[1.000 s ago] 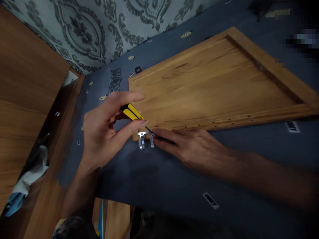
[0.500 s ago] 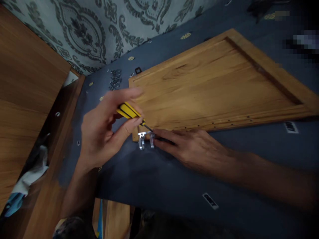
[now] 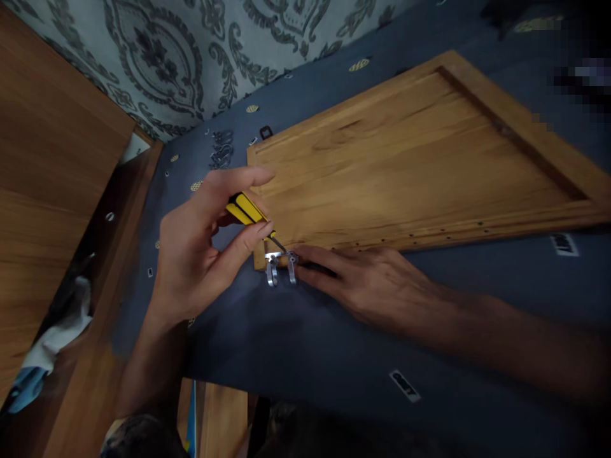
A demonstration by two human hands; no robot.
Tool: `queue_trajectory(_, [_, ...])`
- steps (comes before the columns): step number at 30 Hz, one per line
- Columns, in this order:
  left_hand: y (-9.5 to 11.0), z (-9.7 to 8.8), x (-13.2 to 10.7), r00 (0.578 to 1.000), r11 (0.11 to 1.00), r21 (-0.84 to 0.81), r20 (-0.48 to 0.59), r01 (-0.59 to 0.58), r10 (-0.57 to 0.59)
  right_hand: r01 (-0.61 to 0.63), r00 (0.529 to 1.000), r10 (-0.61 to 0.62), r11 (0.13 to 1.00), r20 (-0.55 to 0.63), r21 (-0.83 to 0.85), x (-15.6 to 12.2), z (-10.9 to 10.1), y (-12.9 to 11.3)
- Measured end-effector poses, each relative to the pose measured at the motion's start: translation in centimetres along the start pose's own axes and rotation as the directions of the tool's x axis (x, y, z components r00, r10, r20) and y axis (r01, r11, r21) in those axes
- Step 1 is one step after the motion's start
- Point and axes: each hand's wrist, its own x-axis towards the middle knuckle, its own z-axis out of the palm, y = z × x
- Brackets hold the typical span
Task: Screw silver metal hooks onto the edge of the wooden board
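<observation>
A wooden panel (image 3: 405, 159) with a raised frame lies flat on a dark blue cloth (image 3: 305, 343). My left hand (image 3: 195, 254) is closed around a yellow-and-black screwdriver (image 3: 245, 212); its tip meets a small metal double hook (image 3: 280, 266) at the panel's near left corner. My right hand (image 3: 367, 283) lies on the cloth beside the panel's near edge, and its fingertips press on the hook from the right. A row of small holes (image 3: 420, 236) runs along the panel's near edge.
Several loose metal hooks (image 3: 220, 151) lie on the cloth past the panel's left corner. Brown wooden furniture (image 3: 52, 184) stands at the left, with a white and blue rag (image 3: 48, 346) in the gap. Patterned wallpaper (image 3: 191, 51) runs behind. Small labels (image 3: 405, 385) lie on the cloth.
My left hand's fingers have shifted round the screwdriver handle, which has turned slightly. The right hand and hook have stayed in place.
</observation>
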Motion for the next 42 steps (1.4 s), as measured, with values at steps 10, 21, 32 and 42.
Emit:
queue_trajectory(10, [-0.2, 0.2, -0.3, 0.999, 0.998, 0.056, 0.032, 0.018, -0.019, -0.013, 1.0, 0.013, 1.0, -0.02, 0.013, -0.1, 0.0, 0.0])
queue_trajectory(21, [0.0, 0.1, -0.3, 1.0, 0.998, 0.066, 0.024, -0.015, 0.014, -0.017, 0.994, 0.016, 1.0, -0.108, -0.011, -0.2, 0.3, 0.0])
queue_trajectory(32, [0.0, -0.2, -0.2, 0.999, 0.998, 0.06, -0.038, -0.015, 0.018, -0.009, 0.998, 0.007, 1.0, -0.059, -0.03, -0.1, 0.0, 0.0])
queue_trajectory(42, [1.2, -0.5, -0.3, 0.999, 0.999, 0.012, -0.015, 0.044, -0.044, 0.004, 0.998, -0.005, 1.0, -0.058, -0.021, 0.0, 0.0, -0.1])
